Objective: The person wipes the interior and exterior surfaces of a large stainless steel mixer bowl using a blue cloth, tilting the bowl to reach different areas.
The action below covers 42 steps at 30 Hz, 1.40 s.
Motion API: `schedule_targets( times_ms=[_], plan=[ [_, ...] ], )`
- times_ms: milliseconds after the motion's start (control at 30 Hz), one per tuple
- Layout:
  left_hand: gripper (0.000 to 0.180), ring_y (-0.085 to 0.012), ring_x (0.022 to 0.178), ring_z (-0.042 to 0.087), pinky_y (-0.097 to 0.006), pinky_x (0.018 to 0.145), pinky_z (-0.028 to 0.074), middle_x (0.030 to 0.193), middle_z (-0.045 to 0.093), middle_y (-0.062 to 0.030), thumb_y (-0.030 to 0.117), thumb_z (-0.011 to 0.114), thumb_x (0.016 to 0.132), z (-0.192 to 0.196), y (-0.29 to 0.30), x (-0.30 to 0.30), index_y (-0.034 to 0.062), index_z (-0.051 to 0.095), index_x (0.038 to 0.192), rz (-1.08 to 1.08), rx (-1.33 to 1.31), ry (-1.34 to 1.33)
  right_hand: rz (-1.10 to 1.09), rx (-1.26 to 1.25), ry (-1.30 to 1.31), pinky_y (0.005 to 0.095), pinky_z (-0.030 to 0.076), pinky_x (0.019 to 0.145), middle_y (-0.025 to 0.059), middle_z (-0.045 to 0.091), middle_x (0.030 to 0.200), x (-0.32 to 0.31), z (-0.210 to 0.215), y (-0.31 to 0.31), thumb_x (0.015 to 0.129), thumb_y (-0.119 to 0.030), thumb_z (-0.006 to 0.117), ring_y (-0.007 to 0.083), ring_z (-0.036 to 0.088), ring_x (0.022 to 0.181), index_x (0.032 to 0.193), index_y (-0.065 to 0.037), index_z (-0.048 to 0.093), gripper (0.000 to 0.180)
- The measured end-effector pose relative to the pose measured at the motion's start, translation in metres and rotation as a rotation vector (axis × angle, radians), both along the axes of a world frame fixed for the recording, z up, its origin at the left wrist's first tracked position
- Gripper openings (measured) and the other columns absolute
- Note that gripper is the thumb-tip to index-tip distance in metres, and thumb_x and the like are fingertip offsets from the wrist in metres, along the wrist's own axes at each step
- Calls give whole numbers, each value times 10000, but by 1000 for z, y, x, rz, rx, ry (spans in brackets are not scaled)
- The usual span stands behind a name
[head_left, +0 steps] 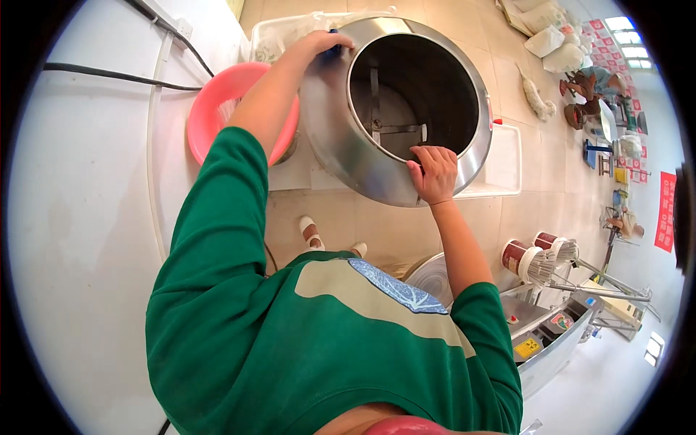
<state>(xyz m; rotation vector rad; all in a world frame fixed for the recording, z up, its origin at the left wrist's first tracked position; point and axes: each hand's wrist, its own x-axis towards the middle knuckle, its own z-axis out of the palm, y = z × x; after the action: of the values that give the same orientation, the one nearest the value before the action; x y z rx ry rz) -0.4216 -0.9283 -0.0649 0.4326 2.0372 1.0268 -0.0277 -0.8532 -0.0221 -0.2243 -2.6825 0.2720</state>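
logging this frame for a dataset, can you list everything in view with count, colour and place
steel drum: one, silver, centre, mouth open toward the camera
basin: one, pink, left of the drum by the white wall
tray: one, white, on the floor right of the drum
cups of sticks: two, red and white, lower right
cable: one, black, on the wall at left
blue thing: one, small, under the left hand, kind unclear
left hand: on the drum's outer top
right hand: gripping the drum's lower rim
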Motion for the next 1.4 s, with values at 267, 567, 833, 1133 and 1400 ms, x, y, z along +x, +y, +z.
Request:
schedule_targets(
  times_ms=[267, 567, 833, 1133, 1400],
  plan=[
    [226, -184, 748, 566, -319, 689, 447, 842, 632, -69, 309, 678, 647, 11, -2, 8, 106, 662, 745, -1, 20, 28, -2, -14, 17, 373, 406, 821, 41, 643, 898, 0, -1, 0, 879, -401, 562, 245, 587, 870, 935, -100, 649, 318],
    [222, -192, 736, 578, -320, 693, 451, 841, 646, -68, 302, 694, 642, 15, -4, 6, 114, 685, 760, -13, 26, -18, -10, -2, 3, 369, 407, 825, 37, 645, 897, 0, 0, 0, 874, -394, 568, 243, 589, 870, 932, -106, 647, 305],
    [203, -174, 754, 580, -325, 700, 451, 870, 654, -62, 290, 692, 663, -2, -2, -9, 118, 696, 770, -103, 28, -74, -3, 4, 3, 367, 405, 826, 36, 644, 903, -1, 2, -1, 878, -391, 566, 240, 592, 874, 935, -107, 645, 300],
    [228, -171, 763, 587, -323, 714, 455, 834, 643, -51, 302, 680, 678, 13, -4, 1, 120, 700, 814, -117, 35, -176, -10, 8, 12, 369, 407, 823, 42, 642, 904, 2, 1, 0, 879, -394, 563, 243, 590, 874, 934, -101, 643, 308],
    [519, -254, 906, 600, -347, 818, 466, 1019, 637, -143, 299, 677, 665, -2, -22, 0, 57, 642, 1123, -31, 177, 194, 16, -6, 23, 372, 408, 818, 47, 639, 895, -2, 4, 1, 873, -376, 574, 247, 588, 865, 928, -99, 647, 292]
  ],
)
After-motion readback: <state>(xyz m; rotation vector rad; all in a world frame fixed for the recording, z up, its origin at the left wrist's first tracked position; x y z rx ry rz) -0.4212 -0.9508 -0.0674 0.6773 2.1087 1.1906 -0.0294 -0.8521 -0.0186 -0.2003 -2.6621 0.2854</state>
